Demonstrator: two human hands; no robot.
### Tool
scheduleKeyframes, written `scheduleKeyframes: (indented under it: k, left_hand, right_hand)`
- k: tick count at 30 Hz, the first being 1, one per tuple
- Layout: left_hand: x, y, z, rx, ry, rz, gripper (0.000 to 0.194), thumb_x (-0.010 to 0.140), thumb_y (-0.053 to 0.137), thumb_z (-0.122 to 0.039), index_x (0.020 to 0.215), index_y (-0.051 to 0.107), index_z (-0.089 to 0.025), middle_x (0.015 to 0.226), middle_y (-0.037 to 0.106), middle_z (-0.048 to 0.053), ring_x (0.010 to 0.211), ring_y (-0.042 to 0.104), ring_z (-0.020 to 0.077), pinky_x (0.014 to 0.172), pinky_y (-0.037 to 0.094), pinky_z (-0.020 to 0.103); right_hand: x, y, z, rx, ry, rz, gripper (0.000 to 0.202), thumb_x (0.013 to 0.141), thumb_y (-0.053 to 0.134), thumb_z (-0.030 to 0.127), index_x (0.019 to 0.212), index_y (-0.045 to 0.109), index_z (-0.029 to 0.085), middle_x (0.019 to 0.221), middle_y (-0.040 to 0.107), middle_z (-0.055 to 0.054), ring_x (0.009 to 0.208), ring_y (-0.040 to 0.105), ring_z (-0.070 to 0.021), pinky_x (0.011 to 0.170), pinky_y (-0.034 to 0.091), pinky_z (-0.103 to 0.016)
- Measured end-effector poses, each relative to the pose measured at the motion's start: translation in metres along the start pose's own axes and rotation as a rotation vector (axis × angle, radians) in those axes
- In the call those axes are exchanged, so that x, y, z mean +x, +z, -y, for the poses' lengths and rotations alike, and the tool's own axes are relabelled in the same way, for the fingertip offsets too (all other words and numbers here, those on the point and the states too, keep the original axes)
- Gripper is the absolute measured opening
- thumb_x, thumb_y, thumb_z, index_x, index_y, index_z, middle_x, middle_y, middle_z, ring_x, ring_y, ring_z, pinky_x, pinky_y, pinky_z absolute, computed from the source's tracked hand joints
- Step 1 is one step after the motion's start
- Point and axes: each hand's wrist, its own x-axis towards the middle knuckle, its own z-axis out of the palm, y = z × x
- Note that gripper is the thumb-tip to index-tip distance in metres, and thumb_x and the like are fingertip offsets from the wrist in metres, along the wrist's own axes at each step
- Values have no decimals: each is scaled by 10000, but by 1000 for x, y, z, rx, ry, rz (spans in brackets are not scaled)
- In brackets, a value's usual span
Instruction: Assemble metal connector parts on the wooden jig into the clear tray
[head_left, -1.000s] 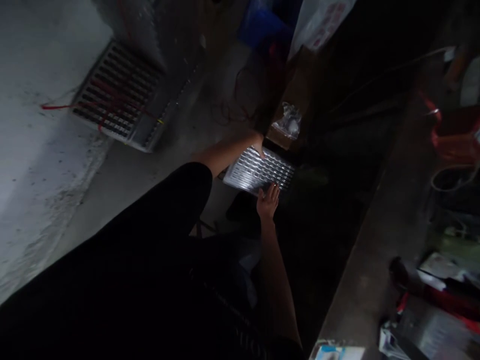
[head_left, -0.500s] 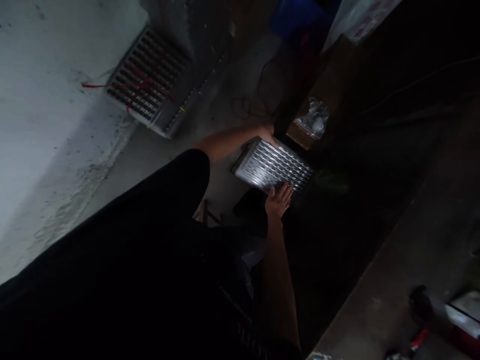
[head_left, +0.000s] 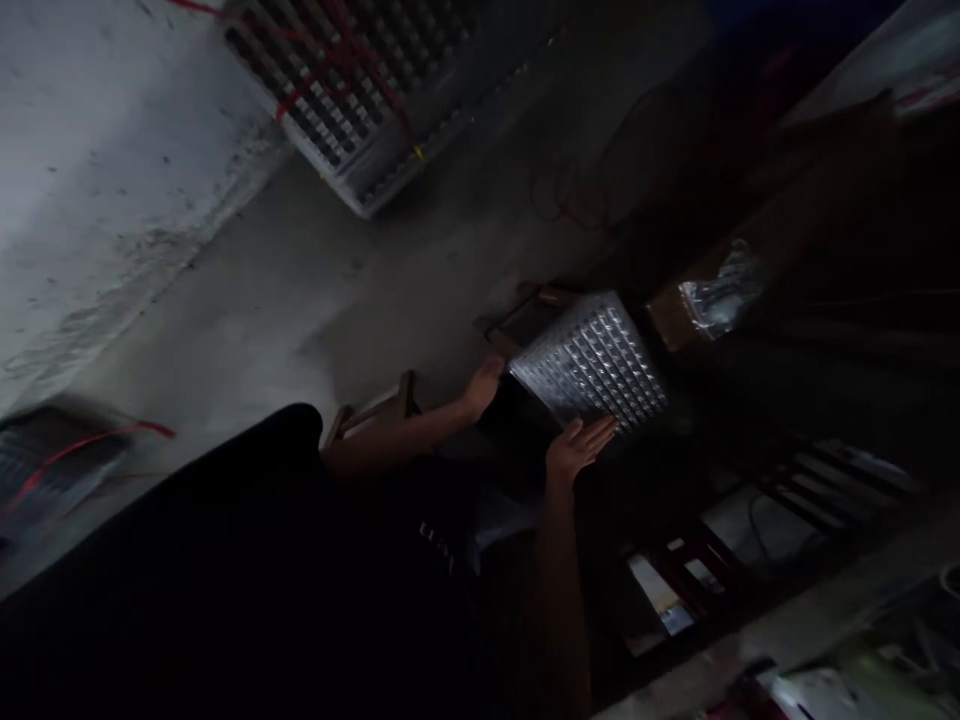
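Observation:
A shiny clear plastic tray stack (head_left: 600, 365) with rows of small pockets lies in front of me, right of centre. My left hand (head_left: 484, 388) is at its left corner, fingers close to the edge; whether it grips the corner is too dark to tell. My right hand (head_left: 579, 448) lies along the near edge of the stack, its fingers stretched out and the thumb raised.
Another tray stack tied with red string (head_left: 330, 100) stands on the floor at the upper left. A cardboard box (head_left: 667, 315) bears a clear plastic bag (head_left: 724, 290). A wooden stool (head_left: 375, 405) is beside my left arm. At the far left lies a further tied bundle (head_left: 60, 460).
My left hand has moved from the far edge of the tray stack to its left corner. The stack appears turned, and the view has shifted. My right hand stays at the near edge.

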Motion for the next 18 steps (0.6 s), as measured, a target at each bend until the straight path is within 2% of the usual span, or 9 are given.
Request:
scheduleKeyframes:
  k: [2, 5, 8, 11, 13, 18]
  left_hand:
    - [-26, 14, 14, -172, -99, 33, 481, 1000, 358, -150, 1477, 382, -210, 1547, 470, 164, 1369, 533, 250, 1036, 492, 438]
    - [-42, 32, 14, -358, -176, 30, 600, 920, 460, -101, 1482, 328, -265, 1612, 377, 112, 1452, 440, 211, 1099, 454, 384]
    - [-40, 42, 8, -566, -245, -57, 608, 852, 637, -170, 1398, 381, -247, 1561, 401, 131, 1463, 409, 244, 1132, 417, 396]
    - [-31, 51, 8, -733, -313, -202, 735, 649, 874, -200, 1249, 451, -239, 1412, 493, 117, 1392, 455, 276, 1145, 385, 431]
    - [-25, 59, 10, -747, -338, -260, 749, 576, 926, -193, 1163, 463, -234, 1316, 533, 93, 1311, 508, 264, 1140, 379, 449]
    - [-17, 71, 17, -746, -338, -280, 627, 618, 918, -218, 1057, 471, -216, 1143, 587, 47, 1137, 594, 212, 1104, 408, 460]
  right_hand:
    - [0, 0, -2, -34, -6, 16, 786, 1016, 153, 529, 1594, 186, -3, 1645, 183, -305, 1552, 151, -381, 1190, 249, -642]
    - [0, -3, -2, -73, -11, 46, 751, 1021, 163, 475, 1583, 170, -23, 1636, 175, -321, 1557, 123, -362, 1194, 225, -651]
    - [-1, -7, 1, -96, 7, 77, 742, 1021, 146, 454, 1587, 142, -26, 1636, 164, -320, 1563, 93, -351, 1207, 192, -636]
    - [-3, -10, 7, -114, 55, 101, 732, 1020, 122, 443, 1603, 86, 2, 1645, 145, -303, 1566, 73, -345, 1211, 172, -625]
    - [-4, -12, 10, -125, 87, 119, 722, 1023, 128, 430, 1604, 66, 7, 1650, 121, -304, 1566, 69, -337, 1214, 176, -600]
    - [-4, -16, 13, -132, 112, 161, 715, 1028, 168, 411, 1586, 43, -19, 1642, 72, -332, 1561, 62, -348, 1222, 164, -578]
